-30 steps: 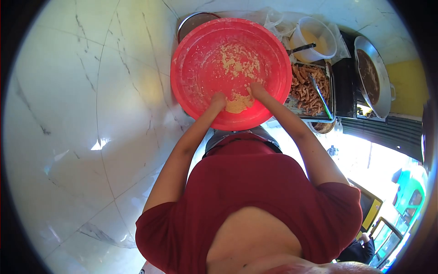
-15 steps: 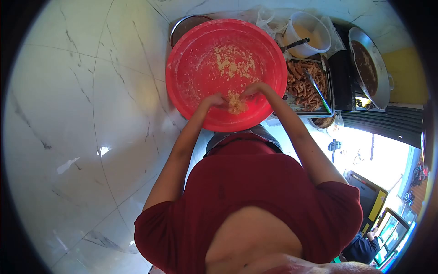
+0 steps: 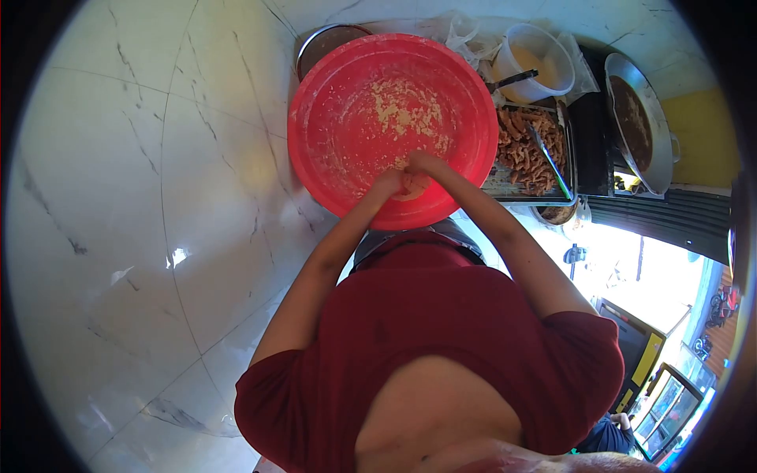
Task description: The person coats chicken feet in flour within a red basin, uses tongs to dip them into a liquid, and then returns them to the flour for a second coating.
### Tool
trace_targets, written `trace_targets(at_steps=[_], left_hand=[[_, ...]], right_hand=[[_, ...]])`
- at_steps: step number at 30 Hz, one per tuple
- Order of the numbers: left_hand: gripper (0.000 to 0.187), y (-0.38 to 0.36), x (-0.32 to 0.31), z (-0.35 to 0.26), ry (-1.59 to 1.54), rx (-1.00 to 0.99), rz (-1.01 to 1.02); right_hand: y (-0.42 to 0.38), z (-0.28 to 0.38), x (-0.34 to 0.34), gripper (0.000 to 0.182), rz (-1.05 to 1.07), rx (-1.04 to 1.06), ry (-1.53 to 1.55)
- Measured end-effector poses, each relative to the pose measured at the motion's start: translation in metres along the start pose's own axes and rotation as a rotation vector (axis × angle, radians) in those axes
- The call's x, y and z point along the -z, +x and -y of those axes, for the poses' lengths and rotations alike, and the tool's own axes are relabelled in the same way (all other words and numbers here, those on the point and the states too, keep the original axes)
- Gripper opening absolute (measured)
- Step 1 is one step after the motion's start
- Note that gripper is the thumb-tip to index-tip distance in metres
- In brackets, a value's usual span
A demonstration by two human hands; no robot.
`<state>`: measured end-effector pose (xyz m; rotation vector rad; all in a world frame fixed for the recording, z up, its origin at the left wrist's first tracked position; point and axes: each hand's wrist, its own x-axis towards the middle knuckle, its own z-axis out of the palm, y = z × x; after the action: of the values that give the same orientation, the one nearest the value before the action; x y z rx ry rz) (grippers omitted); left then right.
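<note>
A wide red basin (image 3: 323, 150) stands in front of me, with pale floury crumbs (image 3: 406, 110) scattered over its bottom. My left hand (image 3: 389, 183) and my right hand (image 3: 424, 163) meet low in the basin, near its front side. Both look closed, fingers curled inward around a small crumb-coated clump (image 3: 415, 184). What lies under the fingers is mostly hidden, and its kind does not show.
Right of the basin, a metal tray (image 3: 512, 197) holds browned strips (image 3: 536, 154) and tongs (image 3: 550, 162). Behind it are a clear tub (image 3: 552, 59) of pale liquid and a black handle (image 3: 516, 80). A large pan (image 3: 666, 138) with dark liquid sits farther right.
My hands were apart, with the clump visible between them. Now they have come together over it, the left moving right and the right moving left and slightly down.
</note>
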<state>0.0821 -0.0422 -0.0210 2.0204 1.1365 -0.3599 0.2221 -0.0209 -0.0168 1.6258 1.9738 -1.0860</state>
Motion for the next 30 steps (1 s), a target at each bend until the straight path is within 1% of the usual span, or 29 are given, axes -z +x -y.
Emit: trace_targets(at_steps=[2,3,5,6,9,11,12,13,14,16,17,18,20,21,23,24,26,27,29,30], left_hand=[[0.027,-0.002,0.001,0.008,0.177,0.182,-0.061],[0.026,-0.002,0.0,0.012,0.264,0.274,-0.09],[0.03,0.005,-0.013,0.026,0.277,0.266,-0.134],[0.032,0.007,-0.017,0.031,0.285,0.262,-0.158],[0.034,-0.009,0.0,-0.003,-0.121,0.105,0.043],[0.03,0.009,-0.02,0.003,-0.13,-0.027,0.001],[0.028,0.021,-0.033,0.012,-0.133,-0.095,-0.019],[0.028,0.034,-0.045,0.025,-0.311,-0.164,0.062],[0.028,0.049,-0.054,0.04,-0.488,-0.233,0.145],[0.028,0.039,-0.036,0.034,-0.788,-0.198,0.25],[0.029,0.003,0.002,0.002,-0.914,-0.092,0.275],[0.029,-0.018,0.025,-0.017,-1.037,0.016,0.3],[0.034,-0.011,0.027,0.003,-0.931,0.025,0.278],[0.036,-0.006,0.028,0.016,-0.878,0.029,0.266],[0.039,0.004,0.029,0.039,-0.42,-0.002,0.108],[0.041,0.007,0.027,0.046,-0.191,-0.016,0.028],[0.045,0.007,0.02,0.051,-0.187,0.034,-0.065],[0.048,0.008,0.017,0.052,-0.182,0.058,-0.111],[0.046,0.022,-0.005,0.043,-0.06,0.136,-0.077],[0.044,0.025,-0.013,0.03,-0.02,0.174,-0.084]], right_hand=[[0.003,-0.005,-0.006,0.036,-0.038,0.055,-0.16],[0.003,-0.008,-0.01,0.035,-0.116,0.071,-0.118],[0.008,-0.019,-0.026,0.035,-0.268,0.107,-0.039],[0.027,-0.032,-0.047,0.033,-0.217,0.095,0.037],[0.013,-0.007,-0.044,0.027,0.008,-0.042,0.277],[-0.005,0.013,-0.033,0.024,0.113,-0.135,0.425],[-0.009,0.017,-0.03,0.024,0.141,-0.154,0.443],[-0.01,0.017,-0.029,0.025,0.159,-0.155,0.466],[0.005,0.01,-0.035,0.027,0.13,-0.141,0.337],[0.042,-0.02,-0.042,0.034,0.285,-0.016,0.589],[0.041,-0.026,-0.039,0.037,0.308,-0.002,0.751],[0.039,-0.031,-0.036,0.039,0.336,0.009,0.914],[-0.003,-0.025,0.001,0.042,0.267,-0.079,1.307],[-0.015,-0.028,0.011,0.041,0.184,-0.057,1.158],[-0.027,-0.042,0.027,0.039,0.026,-0.016,0.856],[-0.024,-0.051,0.028,0.04,-0.055,-0.057,0.686],[-0.009,-0.065,0.025,0.044,-0.21,-0.132,0.341],[0.004,-0.07,0.017,0.043,-0.245,-0.116,0.244],[0.027,-0.079,-0.001,0.042,-0.31,-0.083,0.048],[0.024,-0.073,-0.001,0.041,-0.335,-0.086,0.094]])
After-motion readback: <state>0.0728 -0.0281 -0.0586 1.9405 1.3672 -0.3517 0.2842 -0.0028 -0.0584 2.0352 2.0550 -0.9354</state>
